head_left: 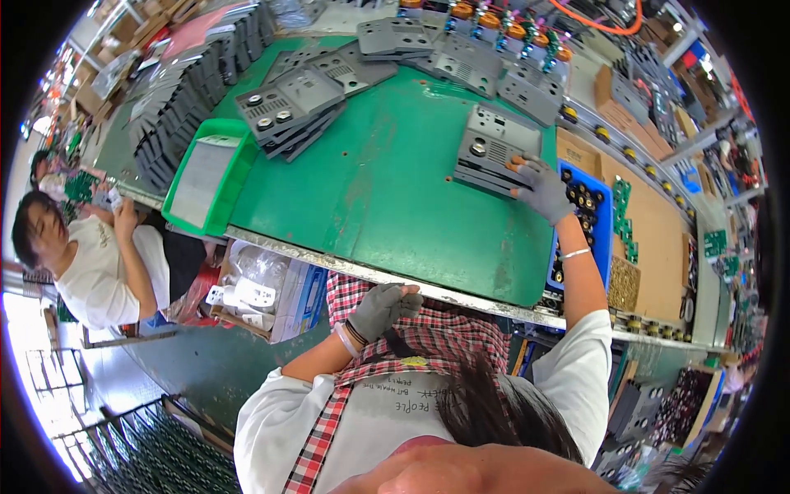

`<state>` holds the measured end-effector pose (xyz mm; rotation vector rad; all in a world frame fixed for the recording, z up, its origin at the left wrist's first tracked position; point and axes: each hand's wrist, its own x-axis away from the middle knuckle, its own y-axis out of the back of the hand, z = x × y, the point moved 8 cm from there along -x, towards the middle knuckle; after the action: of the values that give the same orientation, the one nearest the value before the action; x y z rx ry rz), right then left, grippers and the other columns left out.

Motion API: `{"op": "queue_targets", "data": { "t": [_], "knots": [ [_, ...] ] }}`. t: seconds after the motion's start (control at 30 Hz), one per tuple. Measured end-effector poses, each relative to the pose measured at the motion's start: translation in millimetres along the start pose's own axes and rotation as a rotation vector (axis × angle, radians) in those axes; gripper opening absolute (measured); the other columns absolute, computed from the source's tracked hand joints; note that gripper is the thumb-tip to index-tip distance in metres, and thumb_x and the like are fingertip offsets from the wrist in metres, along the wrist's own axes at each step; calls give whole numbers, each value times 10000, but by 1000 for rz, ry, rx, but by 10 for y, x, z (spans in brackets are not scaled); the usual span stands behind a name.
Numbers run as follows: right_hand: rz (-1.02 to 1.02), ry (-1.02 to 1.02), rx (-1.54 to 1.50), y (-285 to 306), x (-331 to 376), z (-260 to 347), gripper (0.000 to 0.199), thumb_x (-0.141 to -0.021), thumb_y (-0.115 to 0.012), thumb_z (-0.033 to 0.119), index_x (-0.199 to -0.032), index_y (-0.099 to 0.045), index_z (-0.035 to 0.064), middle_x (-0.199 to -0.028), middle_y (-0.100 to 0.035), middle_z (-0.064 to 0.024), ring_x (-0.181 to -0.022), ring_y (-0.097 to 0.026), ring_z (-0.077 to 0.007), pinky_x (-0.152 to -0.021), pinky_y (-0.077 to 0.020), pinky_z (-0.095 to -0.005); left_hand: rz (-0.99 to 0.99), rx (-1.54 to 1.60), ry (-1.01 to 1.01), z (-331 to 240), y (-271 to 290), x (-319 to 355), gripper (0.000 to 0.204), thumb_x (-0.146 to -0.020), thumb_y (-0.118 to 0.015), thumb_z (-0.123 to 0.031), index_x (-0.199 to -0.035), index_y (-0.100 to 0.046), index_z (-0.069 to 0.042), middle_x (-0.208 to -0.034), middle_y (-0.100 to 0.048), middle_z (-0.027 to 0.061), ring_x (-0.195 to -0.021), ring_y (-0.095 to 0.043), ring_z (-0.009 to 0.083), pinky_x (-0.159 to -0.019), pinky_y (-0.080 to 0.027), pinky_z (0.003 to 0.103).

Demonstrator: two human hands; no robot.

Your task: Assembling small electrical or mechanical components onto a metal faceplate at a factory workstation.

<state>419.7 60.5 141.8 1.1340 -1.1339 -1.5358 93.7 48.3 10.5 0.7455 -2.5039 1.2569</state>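
At the right of the green work mat, a short stack of grey panels (498,136) with slots and round holes lies slightly turned. My right hand (543,189), in a grey glove with bare fingertips, has its fingers over the top panel's right edge and its thumb at the near side. A round silver part sits in a hole of that panel. My left hand (383,311), gloved alike, is by the front table edge before my checked apron (473,329). Its fingers are curled together; whatever they may hold is hidden.
More grey panels (288,103) lie stacked at the back left, beside a green bin (202,185). A blue tray (605,247) of small dark round parts stands right. Behind runs a row of orange-topped parts (490,20). A co-worker (99,255) sits at left near an open carton (284,317).
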Motion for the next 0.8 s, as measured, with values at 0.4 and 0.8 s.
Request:
{"op": "queue_targets", "data": {
  "t": [0.4, 0.8],
  "knots": [
    [-535, -544, -261, 237, 1114, -1138, 415, -813, -588, 180, -1185, -498, 20, -1166, -536, -148, -1072, -502, -266, -917, -386, -343, -52, -186, 2, -43, -73, 78, 435, -877, -488, -263, -1156, -463, 71, -996, -565, 123, -902, -560, 200, -800, -467, 343],
    [271, -839, 48, -718, 2009, -1607, 596, -789, -524, 488, -1312, -373, 245, -1370, -298, -172, -1275, -241, -355, -1004, -287, -430, 197, -404, 55, -322, -641, -53, 373, -882, -493, -214, -1143, -478, 53, -980, -586, 134, -883, -585, 201, -757, -503, 302]
  ]
}}
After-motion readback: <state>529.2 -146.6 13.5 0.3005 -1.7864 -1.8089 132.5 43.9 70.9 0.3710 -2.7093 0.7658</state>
